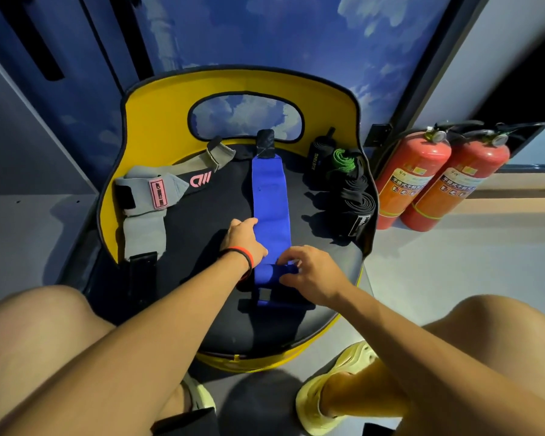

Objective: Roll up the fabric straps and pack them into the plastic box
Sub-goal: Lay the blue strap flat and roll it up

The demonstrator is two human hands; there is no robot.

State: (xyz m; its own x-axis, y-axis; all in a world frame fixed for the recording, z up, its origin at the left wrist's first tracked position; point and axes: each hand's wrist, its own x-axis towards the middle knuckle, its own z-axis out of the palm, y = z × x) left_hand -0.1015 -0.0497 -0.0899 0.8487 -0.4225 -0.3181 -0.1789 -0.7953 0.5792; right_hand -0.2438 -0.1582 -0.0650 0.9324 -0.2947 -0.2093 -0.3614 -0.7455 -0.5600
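Observation:
A long blue fabric strap (269, 196) lies lengthwise on the black seat of a yellow chair (158, 121), with a black fastener end at the far side. Its near end is rolled into a small blue roll (276, 271). My right hand (312, 275) pinches that roll from the right. My left hand (244, 237) lies flat on the strap's left edge, fingers straight. A grey strap with pink labels (145, 199) lies unrolled at the left. Several rolled black straps (353, 199), one with green trim, stand at the seat's right. No plastic box is in view.
Two red fire extinguishers (434, 174) stand on the floor to the right of the chair. My bare knees and yellow shoes (334, 388) frame the near edge. A blue cloud-patterned wall rises behind the chair.

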